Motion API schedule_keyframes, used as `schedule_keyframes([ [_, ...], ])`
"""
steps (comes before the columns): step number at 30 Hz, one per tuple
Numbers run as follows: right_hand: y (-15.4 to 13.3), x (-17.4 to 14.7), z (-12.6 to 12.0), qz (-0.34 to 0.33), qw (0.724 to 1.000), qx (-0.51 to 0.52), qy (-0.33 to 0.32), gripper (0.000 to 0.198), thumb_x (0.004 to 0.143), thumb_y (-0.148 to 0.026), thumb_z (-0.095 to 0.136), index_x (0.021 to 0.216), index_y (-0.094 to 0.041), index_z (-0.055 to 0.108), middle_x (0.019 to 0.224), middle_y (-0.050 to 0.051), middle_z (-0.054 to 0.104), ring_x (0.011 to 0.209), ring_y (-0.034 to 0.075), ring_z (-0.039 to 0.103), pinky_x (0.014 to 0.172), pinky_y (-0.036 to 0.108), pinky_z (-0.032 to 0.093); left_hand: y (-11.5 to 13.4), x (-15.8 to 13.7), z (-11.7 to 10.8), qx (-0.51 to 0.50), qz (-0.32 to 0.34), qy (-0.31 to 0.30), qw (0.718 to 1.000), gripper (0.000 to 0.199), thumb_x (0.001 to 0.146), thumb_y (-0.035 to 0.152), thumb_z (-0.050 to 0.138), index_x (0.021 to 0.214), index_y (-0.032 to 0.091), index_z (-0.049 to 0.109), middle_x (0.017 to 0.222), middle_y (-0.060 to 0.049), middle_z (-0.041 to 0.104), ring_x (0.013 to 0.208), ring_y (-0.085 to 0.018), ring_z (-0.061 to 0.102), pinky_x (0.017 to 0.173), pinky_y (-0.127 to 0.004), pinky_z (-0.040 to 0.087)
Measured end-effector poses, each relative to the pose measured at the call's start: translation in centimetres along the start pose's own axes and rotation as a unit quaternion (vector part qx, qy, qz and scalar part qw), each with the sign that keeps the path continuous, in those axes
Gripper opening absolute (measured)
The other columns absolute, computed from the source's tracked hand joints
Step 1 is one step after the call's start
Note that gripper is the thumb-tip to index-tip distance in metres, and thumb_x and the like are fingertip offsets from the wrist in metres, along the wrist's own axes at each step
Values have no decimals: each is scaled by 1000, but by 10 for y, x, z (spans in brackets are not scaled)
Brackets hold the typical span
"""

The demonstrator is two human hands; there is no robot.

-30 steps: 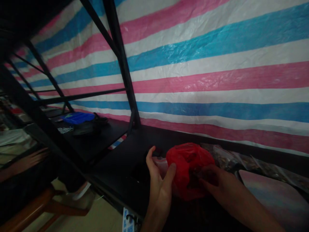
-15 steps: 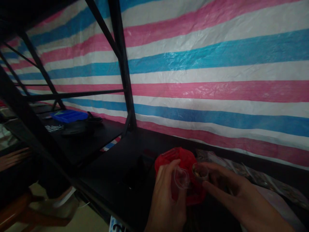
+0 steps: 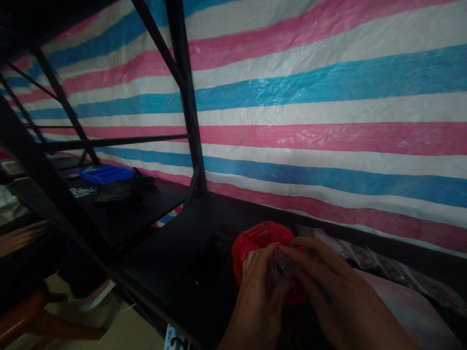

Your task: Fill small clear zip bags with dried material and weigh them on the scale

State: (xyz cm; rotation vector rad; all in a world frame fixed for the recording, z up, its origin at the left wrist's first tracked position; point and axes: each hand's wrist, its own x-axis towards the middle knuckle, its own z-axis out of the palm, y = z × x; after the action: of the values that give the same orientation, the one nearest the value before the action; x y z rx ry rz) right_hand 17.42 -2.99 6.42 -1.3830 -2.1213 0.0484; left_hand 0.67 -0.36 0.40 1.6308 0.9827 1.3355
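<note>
My left hand [image 3: 257, 287] is closed around a clear, round plastic container [image 3: 279, 279], held by its side above a red plastic bag [image 3: 251, 240]. My right hand [image 3: 328, 282] is at the container's mouth, its fingers curled over a small clear plastic cup [image 3: 288, 265] that is mostly hidden. The two clear pieces overlap, and I cannot tell whether one sits inside the other. What lies in the bag is dark and hard to make out.
Clear bags of small brownish pieces [image 3: 386, 265] lie along the back right of the black table [image 3: 226, 214]. A pale sheet [image 3: 404, 301] is at right. Farther left are a rack post [image 3: 189, 112], a blue tray [image 3: 105, 173] and another person's hand [image 3: 24, 238].
My right hand has moved left with the small cup of brownish bits, up to the clear container in my left hand. The cup's contents are now covered by my fingers.
</note>
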Motion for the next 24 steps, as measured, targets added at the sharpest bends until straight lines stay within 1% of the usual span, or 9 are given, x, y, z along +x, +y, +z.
schedule_keyframes([
  [4, -5, 2, -2, 15, 1000, -7, -12, 65, 90, -9, 51, 145, -39, 66, 149, 5, 66, 131, 30, 67, 106, 49, 61, 0, -1, 2, -46, -21, 13, 999, 44, 95, 26, 65, 139, 31, 64, 148, -8, 64, 139, -29, 58, 118, -51, 44],
  [7, -7, 4, -3, 21, 1000, 7, -6, 61, 91, -12, 52, 142, -41, 68, 149, 3, 67, 133, 30, 66, 108, 49, 59, 1, -2, 2, -66, -37, 6, 997, 47, 95, 27, 65, 142, 30, 62, 152, -8, 62, 142, -29, 56, 122, -51, 41],
  [11, -3, 5, -4, 66, 995, 21, 66, 47, 98, -27, 57, 141, -40, 68, 149, 4, 65, 129, 31, 68, 106, 48, 60, 2, -4, -3, -86, -51, 26, 995, 50, 98, 36, 65, 147, 30, 58, 158, -8, 57, 148, -28, 52, 125, -48, 39],
  [12, -1, 5, -3, 82, 993, 22, 78, 44, 99, -32, 58, 141, -39, 68, 148, 5, 66, 127, 32, 69, 105, 49, 61, 4, -4, -4, -94, -52, 48, 993, 51, 99, 41, 65, 148, 30, 56, 159, -9, 56, 148, -28, 52, 125, -46, 40],
  [14, 5, 4, 0, 101, 992, 24, 72, 40, 99, -36, 58, 137, -36, 71, 143, 7, 69, 124, 33, 70, 105, 51, 60, 9, -6, -6, -108, -64, 129, 984, 54, 101, 50, 62, 150, 29, 54, 156, -9, 59, 144, -28, 56, 120, -43, 46],
  [16, 11, 3, 7, 106, 994, 25, 17, 36, 99, -31, 57, 131, -34, 74, 138, 7, 71, 124, 33, 70, 107, 52, 57, 18, -9, -5, -98, -84, 227, 965, 53, 103, 53, 58, 148, 26, 54, 146, -10, 66, 133, -27, 65, 111, -39, 53],
  [18, 15, 3, 15, 109, 993, 11, -47, 39, 98, -20, 55, 128, -32, 76, 134, 8, 73, 123, 31, 70, 108, 52, 55, 25, -13, 1, -56, -97, 283, 953, 46, 104, 49, 55, 142, 24, 56, 134, -10, 71, 122, -26, 71, 102, -38, 57],
  [20, 16, 3, 24, 114, 990, -18, -85, 46, 95, -9, 52, 127, -31, 77, 133, 8, 74, 122, 30, 70, 108, 51, 54, 30, -18, 10, 12, -97, 279, 955, 39, 101, 41, 56, 137, 24, 59, 131, -11, 73, 117, -28, 72, 97, -41, 58],
  [24, 14, 5, 34, 125, 985, -65, -101, 53, 91, 0, 47, 124, -28, 79, 128, 9, 76, 121, 30, 69, 108, 50, 52, 25, -34, 31, 129, -134, 206, 961, 46, 86, 23, 63, 132, 28, 64, 128, -13, 76, 111, -35, 76, 91, -47, 56],
])
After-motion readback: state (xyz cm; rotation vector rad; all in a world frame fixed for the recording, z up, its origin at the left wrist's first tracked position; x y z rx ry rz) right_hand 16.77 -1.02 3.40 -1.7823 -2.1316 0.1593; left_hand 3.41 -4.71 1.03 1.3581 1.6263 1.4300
